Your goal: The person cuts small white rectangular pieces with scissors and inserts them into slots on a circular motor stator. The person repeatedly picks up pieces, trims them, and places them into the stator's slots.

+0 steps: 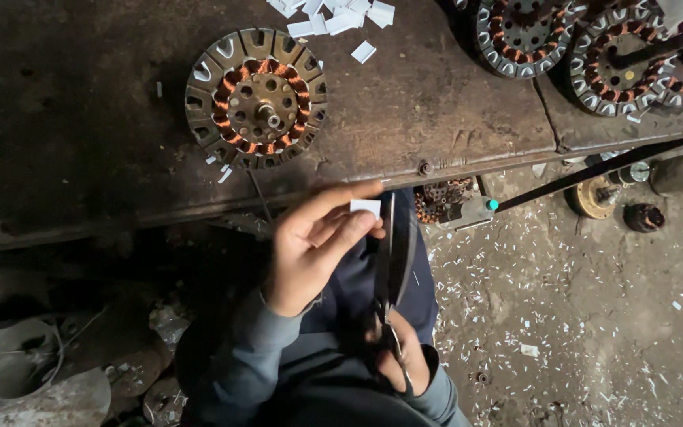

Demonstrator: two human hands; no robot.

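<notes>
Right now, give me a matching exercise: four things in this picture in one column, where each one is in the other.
1. small white paper piece
2. scissors
3. wound stator disc
4. pile of white slips

A. top edge of the workbench
B. in the right hand
C. flat on the bench, left of centre
D. pinched in left hand fingers

Pairs: 1-D, 2-B, 3-C, 4-A

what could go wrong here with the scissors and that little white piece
1. The left hand pinches the small white paper piece right beside the scissors blades, so a fingertip could get nipped.
2. The piece is tiny; it might slip and drop among the white scraps on the floor.
3. The right hand works the scissors low over the lap, partly hidden, so aim may suffer.
</notes>
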